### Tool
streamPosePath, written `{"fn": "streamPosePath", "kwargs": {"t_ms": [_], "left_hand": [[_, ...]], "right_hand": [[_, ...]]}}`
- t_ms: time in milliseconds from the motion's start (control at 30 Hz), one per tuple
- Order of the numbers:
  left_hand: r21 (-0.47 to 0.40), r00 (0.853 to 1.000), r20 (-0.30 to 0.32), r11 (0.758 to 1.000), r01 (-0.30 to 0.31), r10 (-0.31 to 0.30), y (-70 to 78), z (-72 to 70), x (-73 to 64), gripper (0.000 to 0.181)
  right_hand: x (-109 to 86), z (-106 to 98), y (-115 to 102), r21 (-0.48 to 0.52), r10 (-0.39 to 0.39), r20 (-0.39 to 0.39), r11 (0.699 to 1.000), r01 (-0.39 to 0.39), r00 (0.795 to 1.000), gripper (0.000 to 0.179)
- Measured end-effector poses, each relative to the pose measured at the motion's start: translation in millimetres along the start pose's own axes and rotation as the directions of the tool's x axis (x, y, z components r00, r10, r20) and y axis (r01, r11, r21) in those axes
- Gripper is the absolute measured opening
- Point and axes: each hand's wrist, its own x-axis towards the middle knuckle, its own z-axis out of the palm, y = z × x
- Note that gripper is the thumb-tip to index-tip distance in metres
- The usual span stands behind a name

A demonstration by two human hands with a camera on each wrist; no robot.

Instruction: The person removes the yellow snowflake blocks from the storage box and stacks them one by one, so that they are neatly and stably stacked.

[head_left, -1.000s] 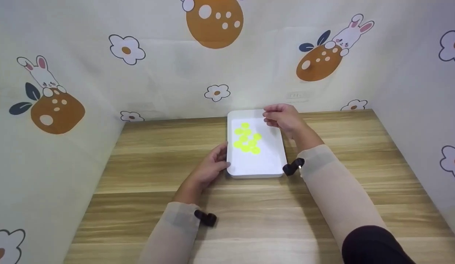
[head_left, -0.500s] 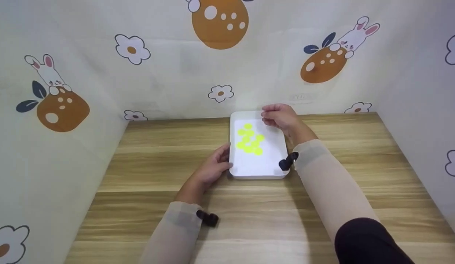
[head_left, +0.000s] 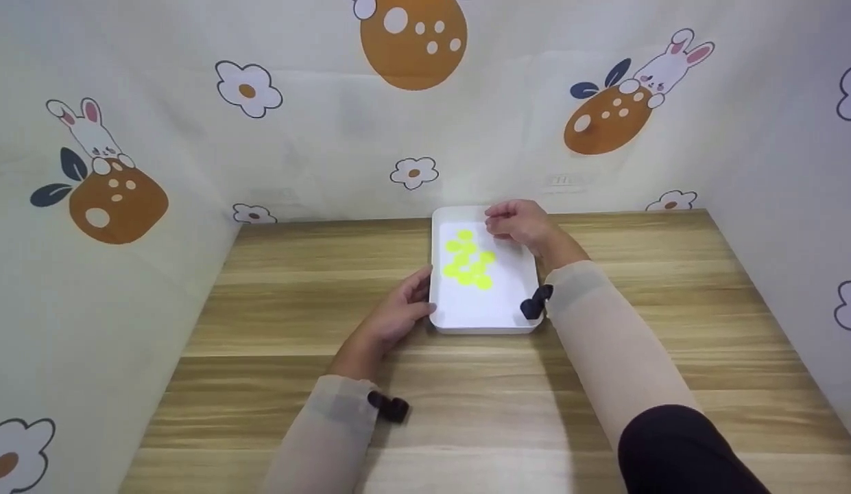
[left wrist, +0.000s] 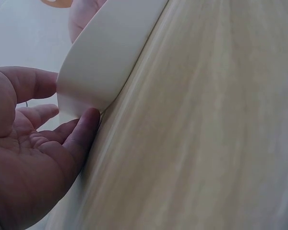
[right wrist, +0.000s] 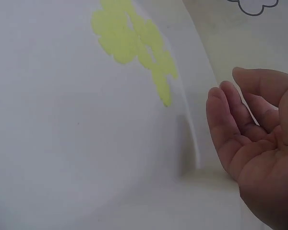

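A shallow white tray (head_left: 485, 311) lies on the wooden table, with several thin, flat yellow discs (head_left: 484, 282) clustered inside it, some overlapping. My left hand (head_left: 400, 309) touches the tray's left side; in the left wrist view its thumb and fingers rest spread against the outer white wall (left wrist: 105, 48). Over the tray's far right corner hovers my right hand (head_left: 524, 224), fingers loosely bent. The right wrist view shows nothing between those fingers (right wrist: 221, 120), apart from the yellow discs (right wrist: 120, 40).
Wood-grain table (head_left: 302, 288) extends around the tray. Behind it stands a pale back wall (head_left: 315, 151) printed with rabbits, oranges and flowers, close to the tray's far end. Similar side panels rise at left and right. Small black devices (head_left: 389, 407) sit on both sleeves.
My right hand has shifted slightly left and down, further over the tray's far right corner. The left hand stays against the tray, and the discs look unmoved. The head view has shifted slightly.
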Motion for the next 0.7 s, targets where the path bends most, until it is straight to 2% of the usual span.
{"fn": "streamPosePath", "kwargs": {"t_ms": [200,533,700], "left_hand": [[-0.004,1.0,0.001,1.0,0.019,-0.019,0.2,-1.0,-0.4,0.077],[-0.028,1.0,0.023,1.0,-0.011,0.011,0.7,-2.1,0.2,0.077],[-0.024,1.0,0.014,1.0,0.01,-0.01,0.0,-2.1,0.8,0.077]], "right_hand": [[1.4,3.2,1.8,-0.126,-0.008,0.01,0.992,0.009,1.0,0.041],[0.8,1.3,5.6,-0.296,-0.049,0.104,0.952,0.078,0.993,0.036],[0.6,2.1,4.6,-0.365,-0.014,0.122,0.929,0.058,0.992,0.035]]}}
